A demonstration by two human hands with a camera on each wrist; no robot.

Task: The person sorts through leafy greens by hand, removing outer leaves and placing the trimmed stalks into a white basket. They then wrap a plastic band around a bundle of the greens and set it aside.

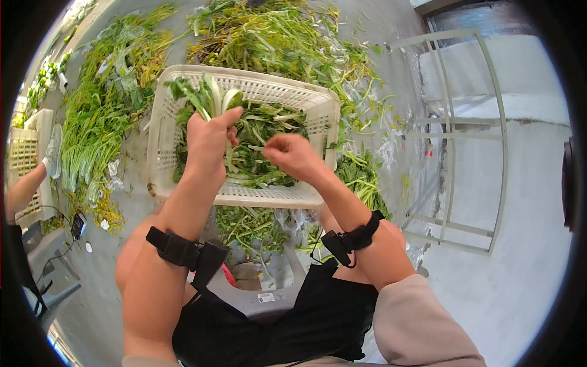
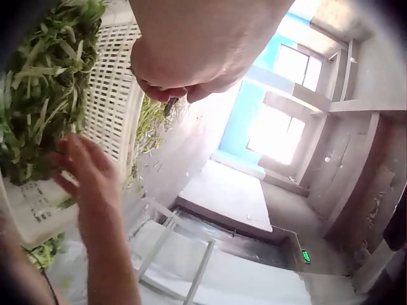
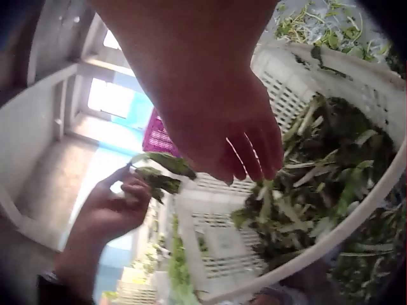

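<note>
We see the left hand (image 1: pixel 211 145) curling its fingers and thumb round a bunch of greens (image 1: pixel 209 96) that rises from the top of the fist. The bunch's long axis runs up and away toward the basket's far edge, its leaves leaning to the far left corner, its smooth pale stalks fanning beside them. On the right hand (image 1: pixel 295 158), we see bent fingers hanging slightly apart above the right half of the basket (image 1: pixel 269 200); we cannot tell whether they touch the pale stalk just beside their tips. Below both hands, limp, tangled cut greens (image 1: pixel 263 128) fill the rigid, slotted white plastic basket. Beyond its far edge, we find a loose, stringy green-and-yellow heap (image 1: pixel 263 43).
</note>
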